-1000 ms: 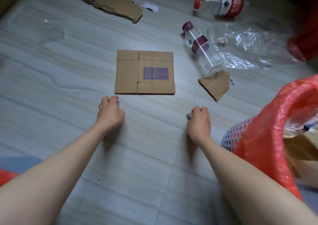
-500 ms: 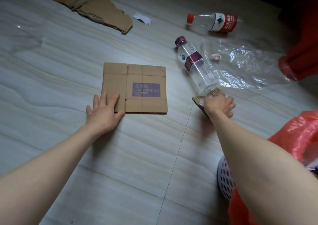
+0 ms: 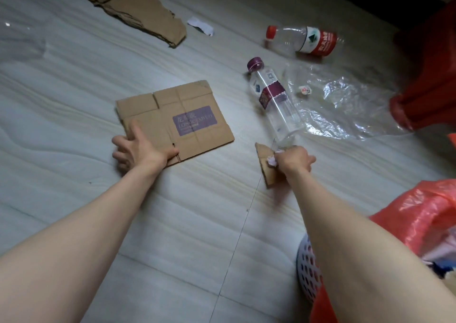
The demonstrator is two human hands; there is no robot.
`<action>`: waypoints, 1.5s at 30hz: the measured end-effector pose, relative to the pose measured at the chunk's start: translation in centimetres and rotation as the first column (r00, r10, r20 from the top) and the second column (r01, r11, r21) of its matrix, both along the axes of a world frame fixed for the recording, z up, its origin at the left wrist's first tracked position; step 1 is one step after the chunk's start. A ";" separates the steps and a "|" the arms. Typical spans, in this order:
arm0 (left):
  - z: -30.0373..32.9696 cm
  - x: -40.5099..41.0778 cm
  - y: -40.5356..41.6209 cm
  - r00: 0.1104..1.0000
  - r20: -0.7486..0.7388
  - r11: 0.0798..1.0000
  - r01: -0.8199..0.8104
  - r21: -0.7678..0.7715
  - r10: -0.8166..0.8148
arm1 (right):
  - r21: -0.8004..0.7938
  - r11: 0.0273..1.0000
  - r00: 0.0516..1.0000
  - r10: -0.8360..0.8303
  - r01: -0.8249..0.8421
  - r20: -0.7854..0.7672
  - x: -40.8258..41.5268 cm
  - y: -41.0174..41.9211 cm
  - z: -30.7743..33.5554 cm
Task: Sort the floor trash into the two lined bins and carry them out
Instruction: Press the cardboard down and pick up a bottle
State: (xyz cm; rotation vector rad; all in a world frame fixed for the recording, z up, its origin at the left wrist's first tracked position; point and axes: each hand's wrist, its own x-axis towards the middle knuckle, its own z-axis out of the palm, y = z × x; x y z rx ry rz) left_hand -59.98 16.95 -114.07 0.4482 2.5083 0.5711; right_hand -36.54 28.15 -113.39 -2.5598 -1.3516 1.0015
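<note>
A flattened cardboard box (image 3: 187, 118) with a purple label lies on the tiled floor. My left hand (image 3: 138, 150) grips its near left corner, thumb on top, and the sheet is skewed. My right hand (image 3: 293, 161) pinches a small torn cardboard scrap (image 3: 265, 164) and also holds a crumpled bit of paper. A clear bottle with a purple cap (image 3: 274, 100) lies just beyond that hand. A white perforated bin with a red liner (image 3: 419, 224) stands at the lower right, with trash inside.
A red-labelled bottle (image 3: 303, 40) lies farther back. A clear plastic sheet (image 3: 345, 105) with a small cap on it spreads to the right. Crumpled brown cardboard (image 3: 133, 9) and a white paper scrap (image 3: 201, 26) lie at the back. A second red liner (image 3: 427, 80) is at the right edge.
My left hand went from lying flat at the box's edge to gripping its corner and turning it. My right hand closed on the small cardboard scrap and drew it nearer.
</note>
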 end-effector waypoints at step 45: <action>34.9 14.4 -17.9 0.876 0.395 0.690 -0.105 0.716 -0.276 | 0.507 0.798 0.931 0.176 -0.326 0.321 17.6 -21.7 33.1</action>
